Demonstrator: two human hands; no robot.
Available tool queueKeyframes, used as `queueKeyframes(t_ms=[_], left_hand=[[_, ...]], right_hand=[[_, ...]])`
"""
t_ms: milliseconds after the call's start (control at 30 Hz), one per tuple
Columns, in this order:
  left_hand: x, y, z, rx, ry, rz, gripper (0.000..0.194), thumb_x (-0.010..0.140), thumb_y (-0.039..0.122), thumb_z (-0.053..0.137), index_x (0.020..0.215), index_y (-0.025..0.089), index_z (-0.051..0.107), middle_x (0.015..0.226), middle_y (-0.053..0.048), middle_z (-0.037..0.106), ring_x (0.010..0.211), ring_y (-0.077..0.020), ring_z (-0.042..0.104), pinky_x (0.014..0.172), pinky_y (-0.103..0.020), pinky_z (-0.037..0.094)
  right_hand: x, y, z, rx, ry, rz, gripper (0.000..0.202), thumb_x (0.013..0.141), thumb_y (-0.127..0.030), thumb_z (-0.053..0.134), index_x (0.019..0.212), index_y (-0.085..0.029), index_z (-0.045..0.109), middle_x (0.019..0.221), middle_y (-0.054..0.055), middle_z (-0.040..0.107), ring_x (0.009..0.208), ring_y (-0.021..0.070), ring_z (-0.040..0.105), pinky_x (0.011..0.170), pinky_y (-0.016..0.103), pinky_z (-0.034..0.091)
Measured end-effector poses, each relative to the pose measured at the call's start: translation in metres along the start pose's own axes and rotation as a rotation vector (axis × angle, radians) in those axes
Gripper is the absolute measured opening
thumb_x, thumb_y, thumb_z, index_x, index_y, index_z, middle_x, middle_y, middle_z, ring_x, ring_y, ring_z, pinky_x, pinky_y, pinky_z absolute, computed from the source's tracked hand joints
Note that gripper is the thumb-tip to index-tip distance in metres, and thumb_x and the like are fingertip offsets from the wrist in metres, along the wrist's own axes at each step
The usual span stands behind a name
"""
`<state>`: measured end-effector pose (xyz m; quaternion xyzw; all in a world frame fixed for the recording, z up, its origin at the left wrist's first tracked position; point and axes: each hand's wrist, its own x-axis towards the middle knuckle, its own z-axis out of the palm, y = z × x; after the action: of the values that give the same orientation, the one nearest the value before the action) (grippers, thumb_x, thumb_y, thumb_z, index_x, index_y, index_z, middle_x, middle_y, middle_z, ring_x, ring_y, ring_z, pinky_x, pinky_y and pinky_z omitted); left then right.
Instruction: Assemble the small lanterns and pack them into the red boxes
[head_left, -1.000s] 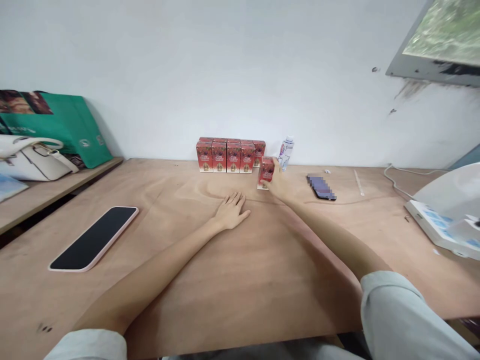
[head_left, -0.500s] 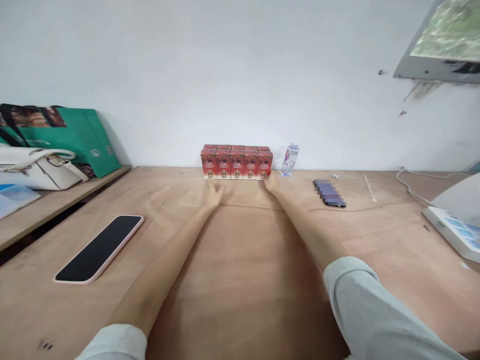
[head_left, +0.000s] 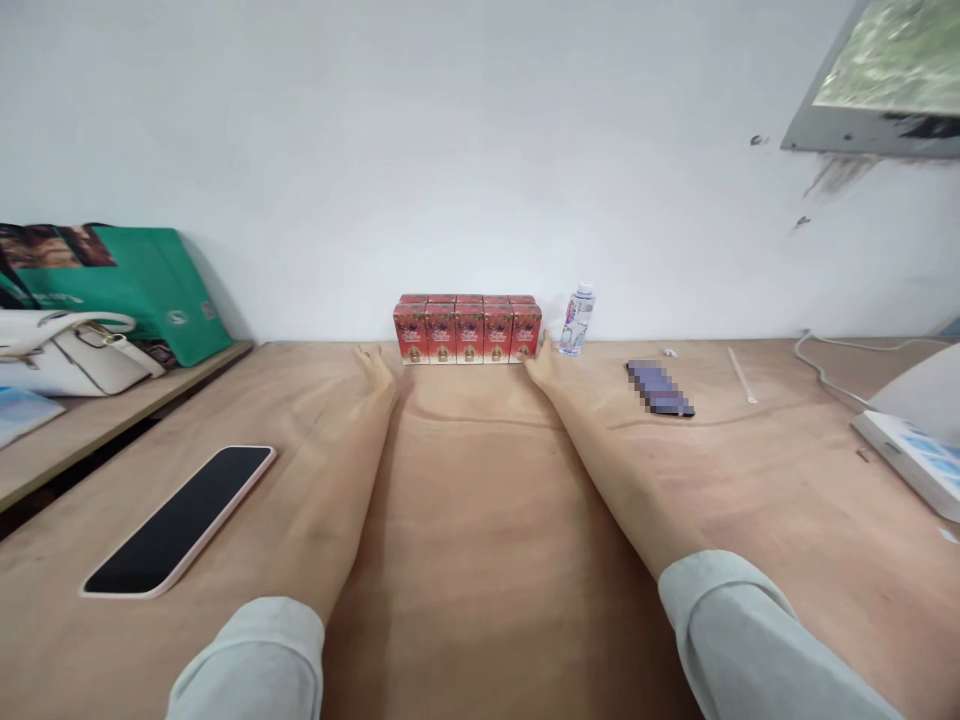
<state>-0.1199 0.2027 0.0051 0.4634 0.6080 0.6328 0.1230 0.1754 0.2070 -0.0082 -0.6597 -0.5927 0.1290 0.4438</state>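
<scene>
Several small red boxes [head_left: 469,335] stand upright in two rows, packed side by side, at the back of the wooden table against the wall. Just left of the block is my left hand [head_left: 376,372], its fingers spread and a small gap between it and the nearest box. At the other end, my right hand [head_left: 541,366] rests by the lower right corner of the block, fingers apart, and seems to touch the last box. Close behind the right hand stands a clear water bottle [head_left: 577,320] with a white cap.
A phone with a pink edge [head_left: 180,522] lies at the left, a second phone [head_left: 660,388] at the right. A white handbag [head_left: 82,350] and a green bag [head_left: 161,290] sit on the left shelf. A white cable [head_left: 821,375] and a white box [head_left: 907,460] are far right.
My left hand has moved left, from in front of the boxes to beyond their left end, and its fingers have spread. The right hand stays at the right end. The view has shifted slightly.
</scene>
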Motion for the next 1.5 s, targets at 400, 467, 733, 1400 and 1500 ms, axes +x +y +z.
queueKeyframes(t_ms=[400,467,733,1400,1500], left_hand=[[-0.028,0.013,-0.001,0.891,-0.409,0.436,0.031,0.086,0.031,0.043,0.095,0.014,0.068,0.121,-0.018,0.058,0.12,-0.0365,0.046,0.102,-0.054,0.031],[-0.026,0.01,0.0,0.904,-0.468,0.426,0.032,0.084,0.031,0.045,0.099,0.013,0.067,0.119,-0.017,0.061,0.116,-0.0347,0.05,0.1,-0.051,0.035],[-0.028,0.01,-0.003,0.961,-0.519,0.396,0.035,0.087,0.032,0.043,0.108,0.012,0.062,0.125,-0.019,0.056,0.12,-0.0347,0.049,0.098,-0.046,0.04],[-0.018,-0.009,-0.013,0.998,-0.521,0.22,0.051,0.089,0.033,0.036,0.125,0.003,0.054,0.137,-0.026,0.049,0.131,-0.0363,0.043,0.108,-0.048,0.033],[-0.016,-0.01,-0.014,1.018,-0.554,0.229,0.05,0.09,0.033,0.032,0.125,0.006,0.055,0.135,-0.023,0.052,0.13,-0.0341,0.044,0.107,-0.047,0.034]], right_hand=[[-0.023,-0.012,0.003,-0.511,0.058,-0.416,0.053,0.094,-0.021,0.035,0.145,-0.009,0.031,0.136,0.02,0.05,0.128,0.0277,0.041,0.108,0.043,0.028],[-0.02,-0.009,0.005,-0.548,-0.028,-0.403,0.047,0.093,-0.02,0.036,0.137,-0.007,0.041,0.121,0.02,0.06,0.119,0.0286,0.048,0.103,0.043,0.033],[-0.015,0.001,0.009,-0.591,-0.182,-0.37,0.031,0.092,-0.02,0.04,0.11,-0.013,0.064,0.128,0.015,0.057,0.107,0.0231,0.057,0.094,0.033,0.041],[-0.018,0.002,-0.024,-0.563,0.061,-0.049,0.046,0.091,-0.018,0.037,0.135,-0.003,0.042,0.135,0.026,0.047,0.125,0.0318,0.048,0.102,0.045,0.038],[-0.015,0.006,-0.025,-0.595,-0.134,-0.106,0.031,0.092,-0.024,0.049,0.119,-0.013,0.06,0.119,0.015,0.062,0.111,0.0253,0.059,0.097,0.04,0.045]])
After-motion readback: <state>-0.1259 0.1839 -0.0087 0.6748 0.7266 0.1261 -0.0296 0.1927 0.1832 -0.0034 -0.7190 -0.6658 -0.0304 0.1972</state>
